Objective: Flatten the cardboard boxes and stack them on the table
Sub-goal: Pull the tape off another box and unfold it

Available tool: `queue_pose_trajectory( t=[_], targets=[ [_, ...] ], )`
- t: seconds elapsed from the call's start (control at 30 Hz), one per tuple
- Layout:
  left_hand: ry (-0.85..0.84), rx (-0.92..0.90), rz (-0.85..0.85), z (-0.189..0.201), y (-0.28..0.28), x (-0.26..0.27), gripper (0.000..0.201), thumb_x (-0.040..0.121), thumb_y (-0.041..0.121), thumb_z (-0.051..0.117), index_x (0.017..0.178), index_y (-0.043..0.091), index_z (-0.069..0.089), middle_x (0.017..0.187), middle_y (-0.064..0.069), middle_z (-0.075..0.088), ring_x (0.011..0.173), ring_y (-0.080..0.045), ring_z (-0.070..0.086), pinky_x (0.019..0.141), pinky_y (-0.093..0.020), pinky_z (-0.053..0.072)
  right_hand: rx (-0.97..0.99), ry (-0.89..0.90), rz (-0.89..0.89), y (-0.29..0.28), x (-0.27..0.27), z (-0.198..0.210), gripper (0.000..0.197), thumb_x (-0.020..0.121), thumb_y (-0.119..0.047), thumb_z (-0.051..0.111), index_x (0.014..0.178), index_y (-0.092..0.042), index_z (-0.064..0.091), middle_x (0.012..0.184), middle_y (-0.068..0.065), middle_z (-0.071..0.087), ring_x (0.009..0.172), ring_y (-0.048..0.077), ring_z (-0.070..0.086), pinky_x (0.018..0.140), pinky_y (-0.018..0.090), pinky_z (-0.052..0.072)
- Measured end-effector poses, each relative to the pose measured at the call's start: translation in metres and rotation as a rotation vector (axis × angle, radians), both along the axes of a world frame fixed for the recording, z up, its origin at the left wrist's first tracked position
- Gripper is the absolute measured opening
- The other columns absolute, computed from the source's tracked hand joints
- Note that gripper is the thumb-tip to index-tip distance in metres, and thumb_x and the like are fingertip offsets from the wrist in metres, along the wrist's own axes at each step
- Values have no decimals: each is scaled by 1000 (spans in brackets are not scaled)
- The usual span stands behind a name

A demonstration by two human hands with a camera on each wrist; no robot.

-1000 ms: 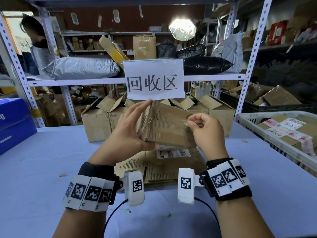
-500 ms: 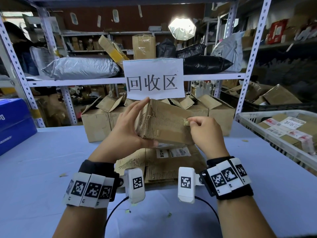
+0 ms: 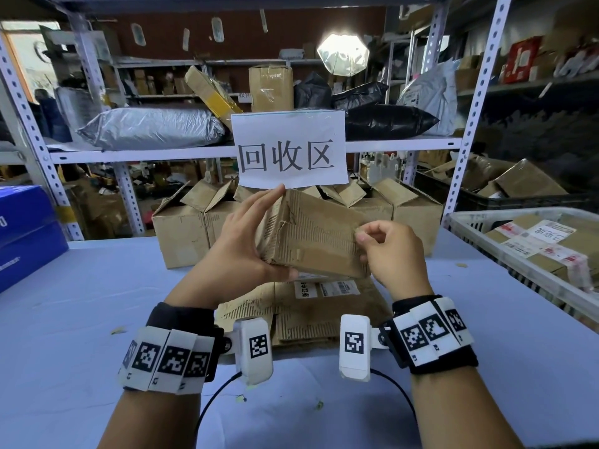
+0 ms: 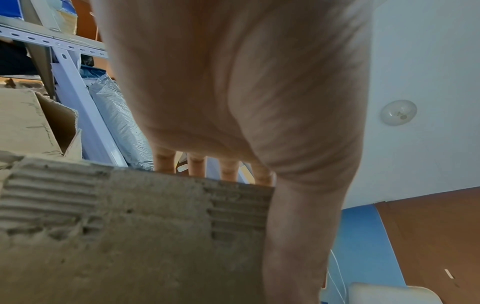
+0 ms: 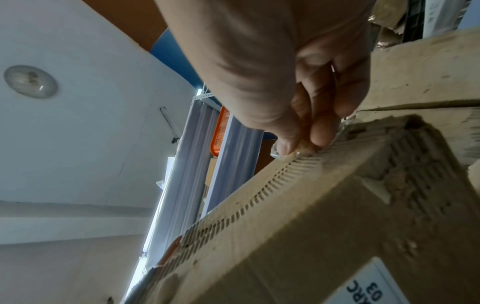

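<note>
Head view: left hand (image 3: 240,251) clasps the box (image 3: 312,234), steadying it above the flattened pile (image 3: 304,306) mid-table; right hand (image 3: 389,254) pinches a tape scrap (image 5: 296,151) at its edge, presumably to peel it.

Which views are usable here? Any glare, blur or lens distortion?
Head: sharp on the box and both hands, left hand, right hand; the lamp blows out, shelf posts bow at the edges. Left wrist: the palm fills the frame, soft and shadowed; the near cardboard is blurred. Right wrist: fingertips pinching at the box edge are fairly sharp, the background tilted.
</note>
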State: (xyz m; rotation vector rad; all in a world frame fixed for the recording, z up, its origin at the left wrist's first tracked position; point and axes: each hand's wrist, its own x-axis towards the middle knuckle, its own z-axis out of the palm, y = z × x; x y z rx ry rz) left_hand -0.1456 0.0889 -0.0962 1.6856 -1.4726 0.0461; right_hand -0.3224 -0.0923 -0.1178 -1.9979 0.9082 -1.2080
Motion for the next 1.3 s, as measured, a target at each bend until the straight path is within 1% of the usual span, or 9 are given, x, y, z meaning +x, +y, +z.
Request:
queue_pose_trajectory(
  t=[0.17,0.33,0.5,0.57,0.67,0.93,1.07,1.17,1.3],
  targets=[
    [-8,-3,-6,-1,0,0,122,49,53,89,152,60,23,149,43,24,145,1,24,117,-35,27,4,26,-100,-6,-6,-1,19,92,-34,69,100,-24,54,88,-5,71,82,23,70,80,45,56],
    [-8,-9,-4,-2,1,-1,122,48,57,88,152,60,24,148,46,23,146,-4,26,119,-39,27,-71,75,-136,-6,-8,-5,25,94,-37,65,72,-29,60,70,-13,64,76,18,65,68,33,50],
    [4,-9,6,-1,1,-1,123,48,58,88,152,61,22,148,45,22,147,-6,26,121,-43,26,102,8,-37,-7,-4,-1,61,100,-64,33,79,-24,74,78,-9,71,77,15,63,70,34,47],
    [4,-7,5,-1,2,-1,124,51,49,94,152,61,23,148,46,22,147,-6,25,121,-44,25,91,54,16,-6,-3,-3,48,93,-68,46,88,-26,70,85,-12,70,83,11,63,74,35,50],
    [-16,-9,-4,-2,1,-3,123,53,43,95,152,59,24,151,42,24,147,-7,25,120,-42,25,45,93,-8,-7,-1,-12,25,88,-48,70,92,-24,64,89,-10,66,85,13,62,80,38,53],
    [116,-32,-23,3,9,-4,122,54,38,94,154,53,27,157,29,29,148,-8,29,121,-50,30,130,-175,83,-14,-1,-14,30,99,-33,59,74,-20,69,64,-4,63,62,18,53,66,37,46],
    [217,-65,-47,2,12,-1,120,64,18,96,154,55,27,155,23,37,142,7,32,112,-23,34,280,-385,108,-12,1,-9,38,103,-26,52,68,-12,61,58,-5,53,51,10,43,58,33,40],
    [301,-79,-73,0,13,1,116,71,5,91,150,61,27,152,20,41,141,1,37,94,-9,47,382,-506,134,-12,0,-4,39,105,-25,48,68,-16,56,54,-11,51,47,5,41,56,26,38],
    [378,-79,-96,0,14,1,116,72,4,90,145,69,27,154,18,39,145,-7,37,101,-33,53,542,-611,234,-9,-3,0,51,106,-51,35,72,-18,55,51,-9,47,45,6,41,59,29,40]
  ],
)
